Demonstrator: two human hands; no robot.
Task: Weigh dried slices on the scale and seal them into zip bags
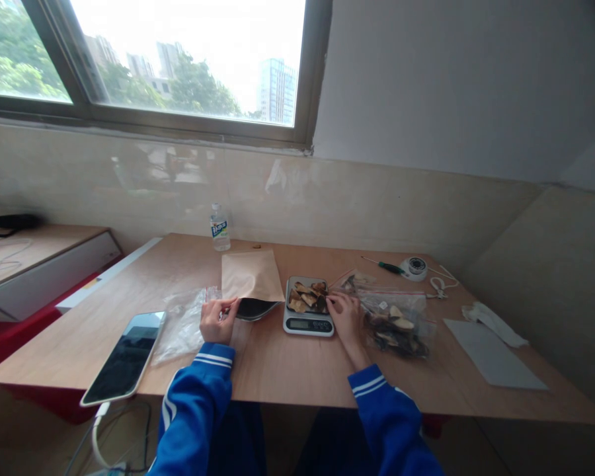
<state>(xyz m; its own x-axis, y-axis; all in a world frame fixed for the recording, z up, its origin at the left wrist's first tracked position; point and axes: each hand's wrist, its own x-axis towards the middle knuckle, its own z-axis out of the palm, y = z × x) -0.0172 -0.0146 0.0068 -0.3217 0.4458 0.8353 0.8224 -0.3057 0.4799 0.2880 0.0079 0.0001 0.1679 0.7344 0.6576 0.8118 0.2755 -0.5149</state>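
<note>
My left hand (218, 319) is closed on the open mouth of a brown paper pouch (252, 277) lying on the wooden table (287, 363). A small digital kitchen scale (308, 316) stands just right of the pouch, with a pile of dried brown slices (307, 297) on its pan. My right hand (344, 314) rests at the scale's right edge, fingertips pinched at the slices. Whether it holds one, I cannot see. A clear zip bag (394, 324) with more dried slices lies right beside that hand.
A tablet (126, 357) with a white cable lies front left, next to empty clear bags (181, 324). A water bottle (219, 228) stands at the back. A screwdriver (384, 266), a round white device (415, 268), a grey sheet (493, 357) and white cloth (493, 322) lie right.
</note>
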